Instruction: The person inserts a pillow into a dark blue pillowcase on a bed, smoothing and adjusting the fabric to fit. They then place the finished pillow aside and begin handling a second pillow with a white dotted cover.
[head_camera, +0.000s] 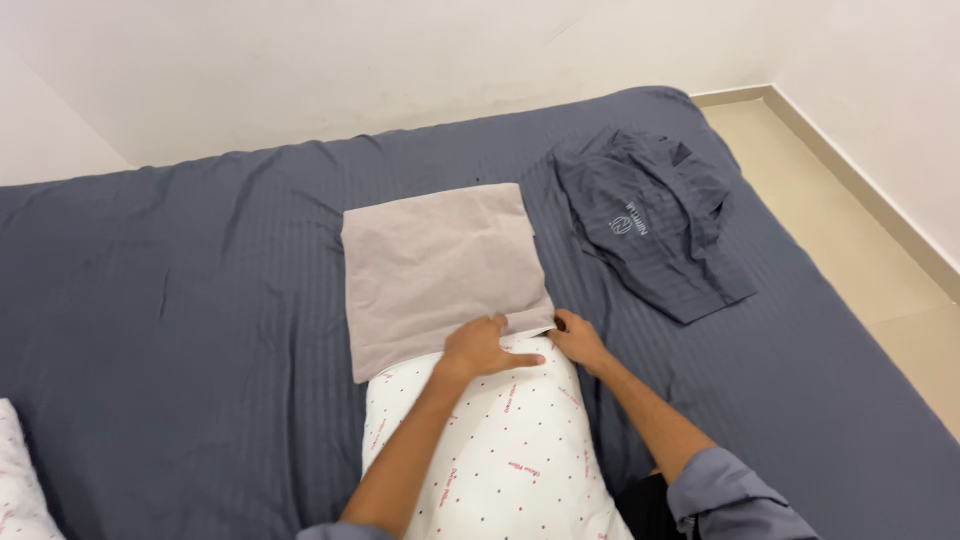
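A white pillow (505, 455) with small red and blue print lies lengthwise on the bed in front of me. Its far end is tucked into a beige pillowcase (435, 265) that lies flat beyond it. My left hand (485, 345) rests on the pillow at the pillowcase's open edge, fingers curled around the hem. My right hand (578, 340) grips the same edge at its right corner, beside the pillow. Both forearms reach across the pillow.
The bed is covered with a dark blue striped sheet (180, 320). A crumpled dark blue pillowcase (655, 225) lies to the right. Another white printed pillow (15, 490) peeks in at lower left. A beige floor (870, 230) runs along the right; white walls stand behind.
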